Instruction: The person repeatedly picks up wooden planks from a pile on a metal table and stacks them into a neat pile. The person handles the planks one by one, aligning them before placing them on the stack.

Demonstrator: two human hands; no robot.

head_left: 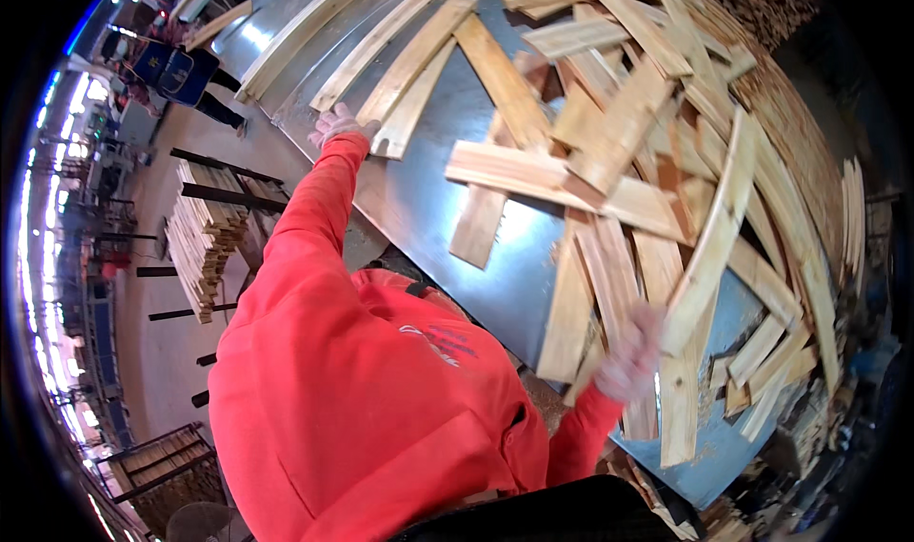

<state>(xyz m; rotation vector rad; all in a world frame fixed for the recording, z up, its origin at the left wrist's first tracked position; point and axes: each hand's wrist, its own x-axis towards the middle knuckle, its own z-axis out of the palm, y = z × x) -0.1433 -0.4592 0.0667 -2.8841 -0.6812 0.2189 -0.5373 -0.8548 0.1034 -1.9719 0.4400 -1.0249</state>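
Note:
My left hand (341, 128), in a pale glove, reaches out with fingers spread at the near ends of some wooden boards. A narrow board (376, 47) lies just beyond its fingertips, and a wider board (419, 56) runs beside it, overlapping another plank. Whether the palm presses on the wood I cannot tell. My right hand (630, 359), gloved too, is smeared by motion over the near side of a jumbled pile of boards. A long curved-looking board (719, 228) ends close by it; the fingers are too blurred to show a grip.
The boards lie on a shiny metal table (409, 199) whose near edge runs past my body. Left of me, stacked planks (205, 232) rest on a rack with dark bars (233, 197). A person (176, 70) in dark blue stands at the far left. More wood lies beyond the pile.

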